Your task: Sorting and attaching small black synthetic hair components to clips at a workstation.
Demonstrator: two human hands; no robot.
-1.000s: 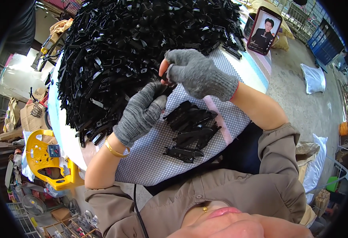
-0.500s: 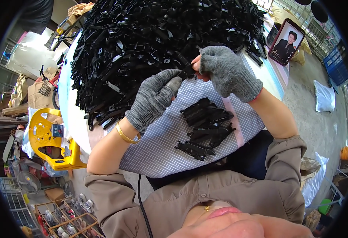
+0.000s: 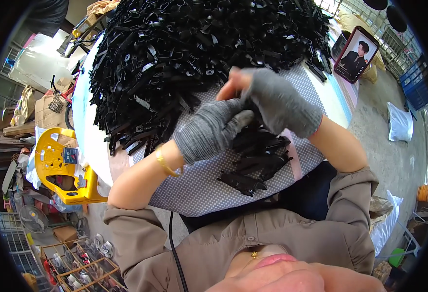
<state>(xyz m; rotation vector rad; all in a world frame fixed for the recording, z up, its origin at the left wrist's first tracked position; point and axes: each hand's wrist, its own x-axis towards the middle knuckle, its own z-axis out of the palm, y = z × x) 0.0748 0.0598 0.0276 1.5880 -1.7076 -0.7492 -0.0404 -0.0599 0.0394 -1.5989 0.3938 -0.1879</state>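
Note:
My left hand (image 3: 206,131), in a grey knit glove, is closed over the table, thumb against the fingers. What it grips is hidden behind the gloves. My right hand (image 3: 282,104), in a grey glove with bare fingertips, is right beside it, its wrist turned and its fingers curled and smeared by motion. Beneath both hands lies a small group of slim black plastic parts (image 3: 245,182), roughly side by side on the dotted grey cloth (image 3: 184,194). Beyond the hands rises a large heap of similar black parts (image 3: 175,44).
A phone (image 3: 356,54) showing a person stands at the table's far right, beside a dark cup (image 3: 340,43). Left of the table is a yellow plastic chair (image 3: 53,155) with a small dark device (image 3: 70,155) on it. A black cable (image 3: 175,248) hangs by my left side.
Both hands have come nearer to me, from the heap's edge to above the small group. The black part that showed between my fingers is now out of sight.

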